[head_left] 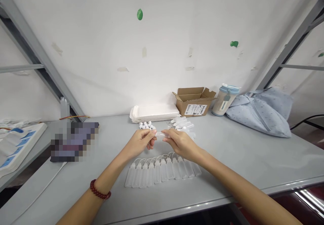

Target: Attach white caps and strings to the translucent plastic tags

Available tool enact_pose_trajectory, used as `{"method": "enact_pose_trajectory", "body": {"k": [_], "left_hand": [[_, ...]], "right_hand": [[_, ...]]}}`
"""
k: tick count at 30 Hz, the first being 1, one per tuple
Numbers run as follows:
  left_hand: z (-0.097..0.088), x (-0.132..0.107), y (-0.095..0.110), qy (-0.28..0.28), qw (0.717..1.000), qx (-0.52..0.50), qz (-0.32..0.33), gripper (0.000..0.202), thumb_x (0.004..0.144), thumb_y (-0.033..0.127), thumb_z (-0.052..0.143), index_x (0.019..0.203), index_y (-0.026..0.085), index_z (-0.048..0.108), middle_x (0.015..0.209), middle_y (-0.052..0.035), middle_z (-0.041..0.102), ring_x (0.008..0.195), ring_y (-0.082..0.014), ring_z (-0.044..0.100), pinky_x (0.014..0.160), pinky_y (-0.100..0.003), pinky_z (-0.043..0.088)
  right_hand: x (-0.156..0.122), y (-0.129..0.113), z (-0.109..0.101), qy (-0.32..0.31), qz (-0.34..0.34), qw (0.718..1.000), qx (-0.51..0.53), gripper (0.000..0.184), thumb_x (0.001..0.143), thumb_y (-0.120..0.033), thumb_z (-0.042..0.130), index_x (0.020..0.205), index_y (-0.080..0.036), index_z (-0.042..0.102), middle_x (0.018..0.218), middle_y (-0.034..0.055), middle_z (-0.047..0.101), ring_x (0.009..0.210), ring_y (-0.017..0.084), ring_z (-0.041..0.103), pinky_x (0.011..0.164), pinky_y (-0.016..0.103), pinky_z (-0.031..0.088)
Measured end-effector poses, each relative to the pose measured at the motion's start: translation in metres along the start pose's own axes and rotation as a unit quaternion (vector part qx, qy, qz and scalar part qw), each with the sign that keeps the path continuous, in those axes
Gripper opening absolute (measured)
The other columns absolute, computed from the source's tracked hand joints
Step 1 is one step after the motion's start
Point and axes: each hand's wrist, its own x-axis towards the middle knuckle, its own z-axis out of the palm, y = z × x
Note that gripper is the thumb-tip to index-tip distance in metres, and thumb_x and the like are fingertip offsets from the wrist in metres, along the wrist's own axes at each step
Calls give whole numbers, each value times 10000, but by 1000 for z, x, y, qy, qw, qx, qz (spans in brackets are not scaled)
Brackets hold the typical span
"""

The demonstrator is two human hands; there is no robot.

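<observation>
The person's left hand (139, 143) and right hand (181, 144) are holding a slim translucent plastic bottle (162, 134) in mid-air between them, each grip closed on it, above the pale grey table (240, 157). Just beyond the hands, a heap of small white plastic caps (146, 126) is lying nearest the left hand and a cluster of translucent plastic bottles (181, 125) nearest the right. A row of translucent squeeze bottles with thin curved tubes (159, 172) is lying on the near side.
</observation>
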Motion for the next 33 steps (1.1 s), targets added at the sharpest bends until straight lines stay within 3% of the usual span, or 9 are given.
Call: {"method": "enact_pose_trajectory", "body": {"k": [9, 14, 19, 33], "left_hand": [[0, -2, 1, -18, 1000, 8, 22, 417, 838, 492, 511, 605, 147, 539, 578, 7, 540, 539, -113, 531, 579, -251, 433], [-2, -4, 4, -29, 998, 25, 53, 355, 837, 434, 531, 632, 148, 576, 603, -8, 579, 595, -128, 553, 618, -249, 452], [-2, -6, 6, -40, 996, 31, 71, 273, 819, 381, 555, 718, 144, 647, 686, -30, 642, 648, -144, 582, 643, -251, 474], [-2, -9, 7, -42, 992, 67, 99, 287, 846, 351, 517, 718, 158, 687, 693, -27, 635, 676, -156, 555, 671, -258, 456]], "right_hand": [[0, -1, -2, -12, -15, 999, -30, 239, 968, -227, 327, 1087, -139, 515, 785, 82, 611, 630, 157, 551, 554, 251, 407], [4, -5, -8, -10, 22, 999, 48, 259, 964, -223, 314, 907, -159, 558, 686, 36, 567, 596, 138, 509, 572, 241, 384], [9, -8, -13, -29, 71, 988, 132, 351, 965, -252, 298, 676, -175, 482, 604, -3, 491, 565, 114, 463, 583, 232, 362], [10, -9, -15, -61, 201, 950, 229, 405, 948, -343, 351, 590, -172, 429, 551, -34, 422, 504, 89, 365, 529, 232, 314]]}}
